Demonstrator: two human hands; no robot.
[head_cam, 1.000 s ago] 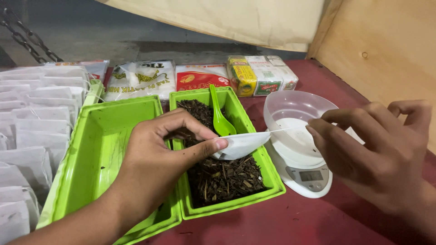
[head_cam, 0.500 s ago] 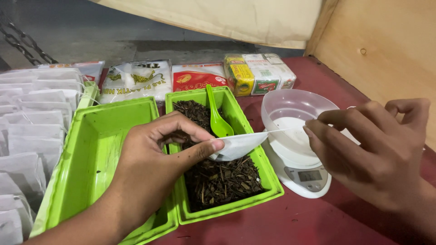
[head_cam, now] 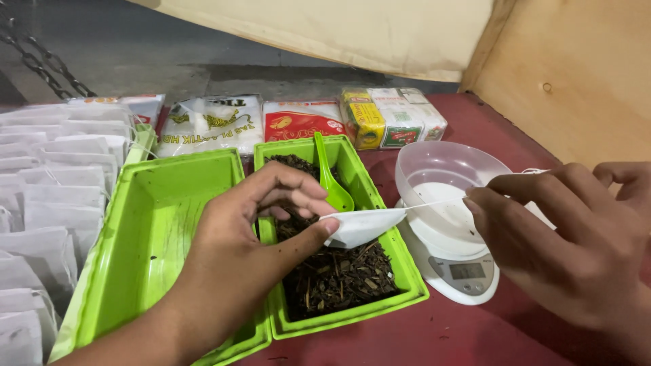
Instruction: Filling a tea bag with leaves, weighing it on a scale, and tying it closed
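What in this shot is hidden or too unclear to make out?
All in the head view:
- Contents of the white pouch: its paper wall hides them.
- Reading on the scale: display too small and dim.
- Left hand palm and the tray of dried leaves under it: covered by the hand.
- Right hand: cut off by the frame's right edge.
- Stacked white pouches: cut off at the left edge.

A small white filter bag (head_cam: 361,225) lies tilted on its side above a green tray of dried leaves (head_cam: 337,271), pinched at one end by the left hand (head_cam: 261,227). Its thin white drawstring (head_cam: 434,202) stretches taut to the fingertips of the right hand (head_cam: 563,230).
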